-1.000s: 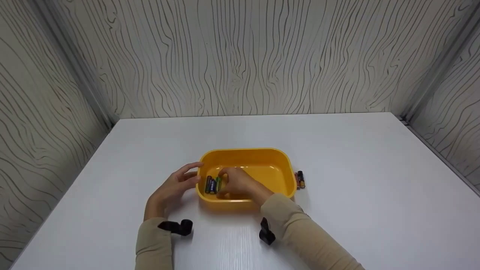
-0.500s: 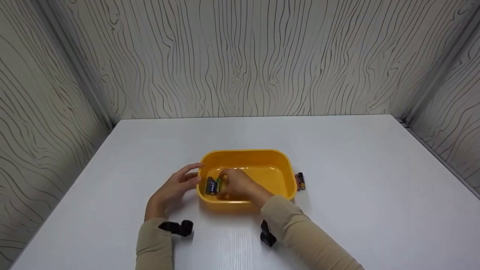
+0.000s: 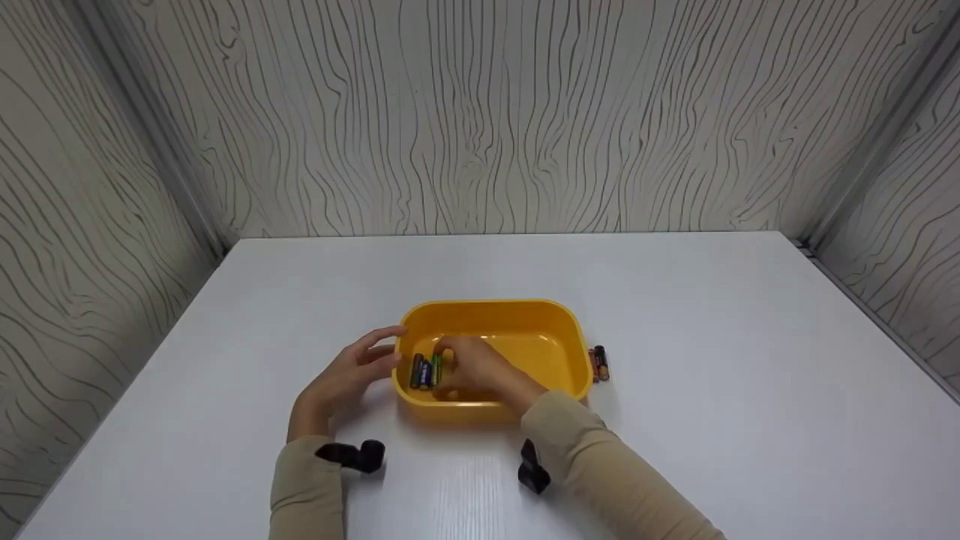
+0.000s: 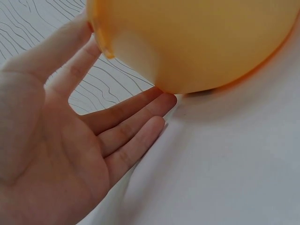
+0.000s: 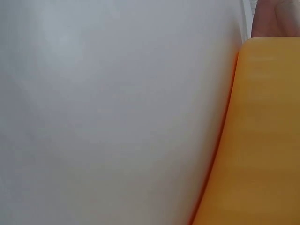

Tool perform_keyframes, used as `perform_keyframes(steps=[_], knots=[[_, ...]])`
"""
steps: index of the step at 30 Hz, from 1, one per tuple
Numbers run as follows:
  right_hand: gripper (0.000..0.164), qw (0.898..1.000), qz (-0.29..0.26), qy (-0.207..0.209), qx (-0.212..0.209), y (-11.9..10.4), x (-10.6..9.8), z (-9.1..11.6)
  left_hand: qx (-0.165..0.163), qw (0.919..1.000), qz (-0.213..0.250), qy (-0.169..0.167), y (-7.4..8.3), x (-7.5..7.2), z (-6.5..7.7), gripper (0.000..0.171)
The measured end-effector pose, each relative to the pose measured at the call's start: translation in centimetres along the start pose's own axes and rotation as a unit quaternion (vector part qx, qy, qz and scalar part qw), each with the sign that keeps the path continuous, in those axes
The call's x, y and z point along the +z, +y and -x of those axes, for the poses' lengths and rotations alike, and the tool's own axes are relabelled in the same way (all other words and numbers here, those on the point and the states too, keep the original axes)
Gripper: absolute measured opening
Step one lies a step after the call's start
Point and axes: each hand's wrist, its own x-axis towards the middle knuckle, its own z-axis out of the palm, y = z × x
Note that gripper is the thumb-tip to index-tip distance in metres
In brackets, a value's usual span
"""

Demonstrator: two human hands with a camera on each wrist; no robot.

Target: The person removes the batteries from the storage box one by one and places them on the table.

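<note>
A yellow plastic tub (image 3: 525,304) stands on the white table. At its left end my left hand (image 3: 349,375) touches the rim with thumb and index finger. In the left wrist view, this hand's (image 4: 70,136) other fingers stretch straight to the tub's outer wall (image 4: 201,47). My right hand (image 3: 472,364) reaches inside and pinches a green battery (image 3: 436,370) by its two ends. Just left of it lie a blue battery (image 3: 425,374) and a dark battery (image 3: 416,371), side by side. In the right wrist view, the tub wall (image 5: 258,140) hides the right hand.
Beyond the tub's right end, a black and copper battery (image 3: 601,363) and a reddish battery (image 3: 593,365) lie on the table (image 3: 712,390), the reddish one partly behind the rim. A patterned back wall (image 3: 480,120) rises at the table's far edge.
The green battery shifts very slightly between the right fingers beside the blue one. Both hands and the tub otherwise stay in place.
</note>
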Motion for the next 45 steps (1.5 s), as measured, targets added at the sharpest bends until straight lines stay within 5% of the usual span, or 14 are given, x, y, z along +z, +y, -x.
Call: perform_keyframes(steps=[45], knots=[[0.052,0.993,-0.058,0.012,-0.1,0.1,-2.8,2.2,-0.025,0.9996,0.01,0.01,0.0,0.2,0.1,0.051]])
